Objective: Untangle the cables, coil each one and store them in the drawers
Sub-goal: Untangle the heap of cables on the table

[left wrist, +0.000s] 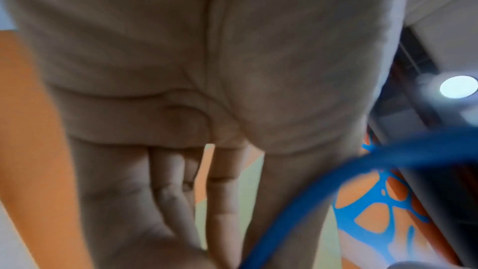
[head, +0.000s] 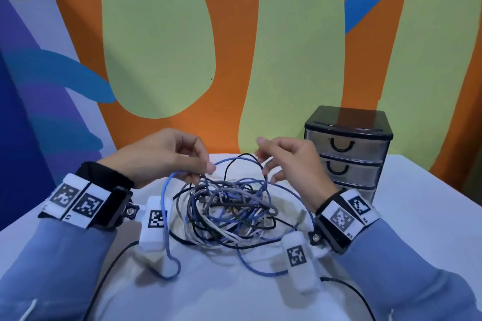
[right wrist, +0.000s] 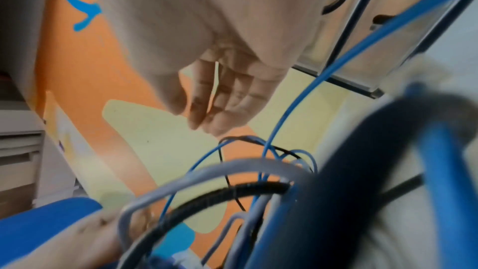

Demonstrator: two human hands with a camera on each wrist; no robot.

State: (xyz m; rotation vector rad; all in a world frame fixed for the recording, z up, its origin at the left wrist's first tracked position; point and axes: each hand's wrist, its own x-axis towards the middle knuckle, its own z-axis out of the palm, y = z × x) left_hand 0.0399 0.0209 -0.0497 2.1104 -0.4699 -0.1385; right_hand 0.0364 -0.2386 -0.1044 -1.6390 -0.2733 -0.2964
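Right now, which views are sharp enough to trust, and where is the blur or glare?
Head view: fairly sharp on the tangle and drawers, edges bent by the wide lens. Left wrist view: soft, palm fills it, blue cable smeared, ceiling lamp glares. Right wrist view: near cables blurred, fingers clearer.

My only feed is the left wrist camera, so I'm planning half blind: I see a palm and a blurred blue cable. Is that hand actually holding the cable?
Observer: Yes. The head view shows the left hand pinching the blue cable between thumb and fingertip, above the tangle.
Operator: And the other hand?
Observer: The right hand hovers over the far side of the tangle with its fingers relaxed. No grip shows.
Operator: Are the drawers open for storing?
Observer: No. The drawer unit stands at the far right of the table, and its drawers look closed.
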